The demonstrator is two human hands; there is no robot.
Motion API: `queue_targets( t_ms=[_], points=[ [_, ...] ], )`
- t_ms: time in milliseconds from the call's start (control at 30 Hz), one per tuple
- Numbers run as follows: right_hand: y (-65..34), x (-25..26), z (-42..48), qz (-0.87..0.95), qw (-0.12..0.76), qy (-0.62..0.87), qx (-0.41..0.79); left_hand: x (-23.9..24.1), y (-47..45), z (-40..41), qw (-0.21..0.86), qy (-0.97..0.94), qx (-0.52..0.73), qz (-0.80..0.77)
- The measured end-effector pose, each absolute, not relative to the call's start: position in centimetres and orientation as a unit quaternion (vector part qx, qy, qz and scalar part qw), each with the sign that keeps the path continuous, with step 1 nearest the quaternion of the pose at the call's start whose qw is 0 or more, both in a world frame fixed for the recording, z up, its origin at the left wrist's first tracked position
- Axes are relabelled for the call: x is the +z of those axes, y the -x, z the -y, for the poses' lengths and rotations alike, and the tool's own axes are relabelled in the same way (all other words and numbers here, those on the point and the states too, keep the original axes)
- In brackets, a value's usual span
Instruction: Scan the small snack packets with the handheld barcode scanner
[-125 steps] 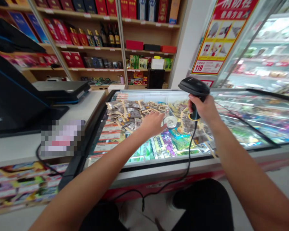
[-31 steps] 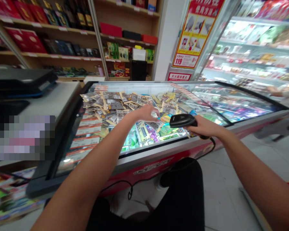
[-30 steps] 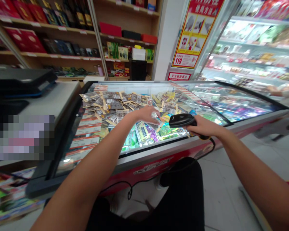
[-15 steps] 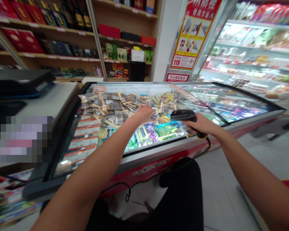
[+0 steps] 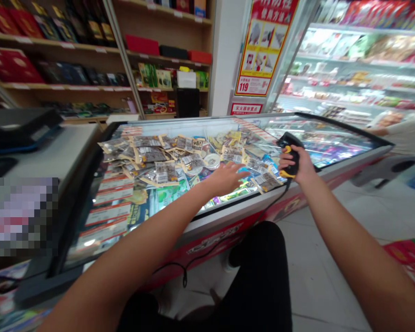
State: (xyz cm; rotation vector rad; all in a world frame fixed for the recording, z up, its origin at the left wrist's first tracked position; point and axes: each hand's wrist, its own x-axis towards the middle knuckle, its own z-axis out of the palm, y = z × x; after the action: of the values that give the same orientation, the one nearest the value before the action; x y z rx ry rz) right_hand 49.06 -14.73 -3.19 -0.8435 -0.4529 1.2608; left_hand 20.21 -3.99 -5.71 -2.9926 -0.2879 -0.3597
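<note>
My right hand (image 5: 305, 165) is wrapped round the handle of a black and yellow barcode scanner (image 5: 289, 143), raised near the freezer's front edge with its head up. A cord runs down from the handle. My left hand (image 5: 227, 178) is stretched out, fingers apart, above the glass-topped chest freezer (image 5: 211, 230). It holds nothing that I can see. Beyond its fingers lie round white-lidded tubs (image 5: 212, 160) and small clear-and-brown snack packets (image 5: 166, 172). Another packet (image 5: 267, 181) rests between my two hands.
Yellow packets (image 5: 230, 138) lie farther back on the glass. A counter (image 5: 78, 150) with dark equipment stands at left. Shelves (image 5: 65, 85) line the back, beside a fire notice (image 5: 263, 50). Another person's sleeve (image 5: 406, 133) shows at far right.
My right hand has lifted the scanner and turned it from level to upright. My left hand has moved right and nearer to me, away from the round tubs. The view has shifted slightly.
</note>
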Motion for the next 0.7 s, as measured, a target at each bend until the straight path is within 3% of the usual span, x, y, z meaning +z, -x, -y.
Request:
queue_targets(
  t_ms=[167,400,567,700],
  points=[
    [-50.0,-5.6,15.5,0.18,0.72,0.292,0.603,-6.3,-22.3,7.2,-0.016,0.997,-0.073,-0.037],
    [-49.8,-6.1,16.2,0.24,0.7,0.315,0.595,-4.7,-19.6,4.6,0.055,0.994,-0.045,0.089],
    [-47.6,-4.3,15.9,0.324,0.543,0.501,0.591,-3.8,-17.2,1.4,0.065,0.985,-0.043,0.152],
    [-45.9,-3.0,15.3,0.453,0.395,0.607,0.52,-3.1,-16.1,0.0,0.059,0.977,-0.028,0.201]
  ],
)
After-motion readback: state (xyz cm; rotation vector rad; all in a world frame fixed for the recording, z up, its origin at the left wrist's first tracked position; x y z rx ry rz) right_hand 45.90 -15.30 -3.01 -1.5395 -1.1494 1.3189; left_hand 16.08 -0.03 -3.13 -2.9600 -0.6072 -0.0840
